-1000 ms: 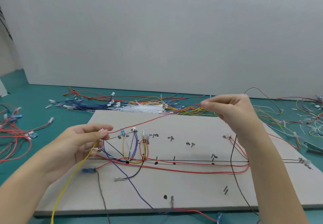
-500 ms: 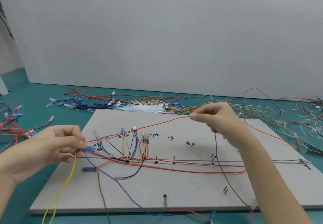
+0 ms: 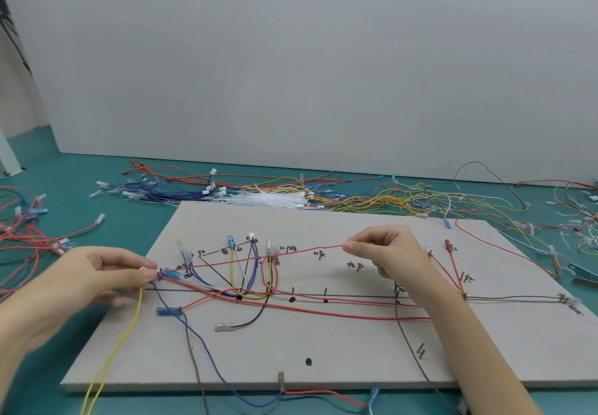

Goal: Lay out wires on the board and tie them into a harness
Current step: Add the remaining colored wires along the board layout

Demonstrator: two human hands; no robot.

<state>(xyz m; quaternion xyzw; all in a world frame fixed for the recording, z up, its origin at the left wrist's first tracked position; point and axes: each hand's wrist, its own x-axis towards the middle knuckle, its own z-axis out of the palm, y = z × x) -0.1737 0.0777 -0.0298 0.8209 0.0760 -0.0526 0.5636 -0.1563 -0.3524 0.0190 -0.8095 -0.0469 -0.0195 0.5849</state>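
A grey harness board (image 3: pixel 323 350) lies on the teal table, with red, blue, yellow, black and white wires laid along its drawn lines. A red wire (image 3: pixel 252 261) stretches taut between my hands just above the board. My left hand (image 3: pixel 106 272) pinches its left end at the board's left edge, beside a blue terminal (image 3: pixel 170 274). My right hand (image 3: pixel 385 252) pinches the same wire near the board's middle right. A yellow wire (image 3: pixel 123 340) hangs down from under my left hand, off the front edge.
Loose wire bundles (image 3: pixel 259 194) lie behind the board along the white wall. More red wires (image 3: pixel 29 236) are piled at the left, and mixed wires (image 3: pixel 566 220) at the right. A metal clip (image 3: pixel 582 272) lies by the board's right edge.
Both hands have dropped lower toward the board. My right hand has moved left and down, and the red wire now runs flatter, close over the board's surface.
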